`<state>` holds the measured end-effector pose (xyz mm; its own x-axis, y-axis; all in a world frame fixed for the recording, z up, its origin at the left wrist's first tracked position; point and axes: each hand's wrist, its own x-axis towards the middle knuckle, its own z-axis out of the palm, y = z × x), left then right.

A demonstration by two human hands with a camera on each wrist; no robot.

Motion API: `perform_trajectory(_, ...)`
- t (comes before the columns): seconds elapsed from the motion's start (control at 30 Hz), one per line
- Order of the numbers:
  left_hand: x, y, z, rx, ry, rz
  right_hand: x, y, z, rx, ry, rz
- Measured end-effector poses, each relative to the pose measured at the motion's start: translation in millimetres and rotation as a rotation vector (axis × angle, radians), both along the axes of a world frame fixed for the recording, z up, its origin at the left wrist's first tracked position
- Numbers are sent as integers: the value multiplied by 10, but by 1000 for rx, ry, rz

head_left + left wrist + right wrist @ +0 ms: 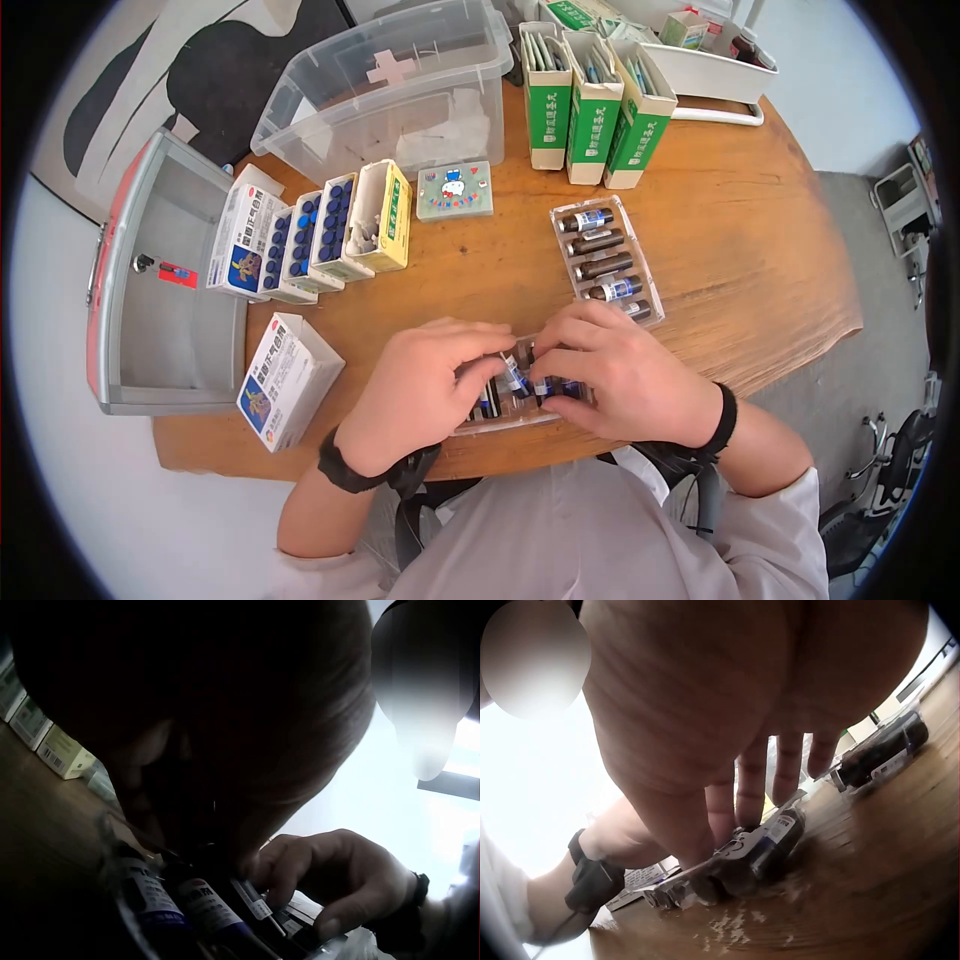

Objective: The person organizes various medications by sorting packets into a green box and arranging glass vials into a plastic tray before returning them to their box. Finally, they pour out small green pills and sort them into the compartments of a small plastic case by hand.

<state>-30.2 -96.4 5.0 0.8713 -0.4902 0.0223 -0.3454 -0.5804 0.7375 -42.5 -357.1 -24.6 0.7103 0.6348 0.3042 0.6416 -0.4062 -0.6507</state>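
Observation:
A clear plastic tray [500, 422] of small vials lies near the front edge of the wooden table [760, 260], and both hands are over it. My left hand [488, 366] curls its fingers round a blue-capped vial [513, 378] at the tray's middle. My right hand [548, 368] pinches a neighbouring vial from the right. In the right wrist view, the right hand [727, 834] has thumb and fingers on a dark labelled vial [774, 838]. The left wrist view shows blue-labelled vials [201, 904] under the dark left hand [225, 750], with the right hand [337, 877] opposite.
A second tray of brown vials [605, 262] lies just beyond the right hand. Open white boxes of blue-capped vials [300, 245], a closed box [285, 380], a grey metal case [160, 290], a clear bin [390, 90] and green boxes [590, 110] stand to the left and at the back.

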Motion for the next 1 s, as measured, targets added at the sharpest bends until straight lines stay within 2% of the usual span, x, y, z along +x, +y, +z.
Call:
perform_trajectory(0.03,16,17,-11,8,-5,-7,19,-18,-4,2,-20,4)
perform_trajectory(0.1,28,74,-81,-128,114,34,17,-39,-22,18,1,-7)
perform_trajectory(0.2,100,129,-134,-126,71,-58,-19,-57,-22,20,2,3)
perform_trajectory(0.43,186,126,-97,-112,150,-90,-66,-92,-46,-111,-4,14)
perform_trajectory(0.63,236,163,-167,-109,24,-186,-67,-86,6,-138,42,27)
perform_trajectory(0.73,219,180,-198,-140,146,-194,-81,-69,2,-157,34,11)
perform_trajectory(0.8,191,168,-280,-101,-57,-292,-81,-77,7,-181,42,15)
perform_trajectory(0.9,106,160,-238,-146,-158,-195,-103,-49,17,-199,54,-7)
perform_trajectory(1.0,-24,229,-86,-54,-258,-277,-117,-22,48,-193,45,-47)
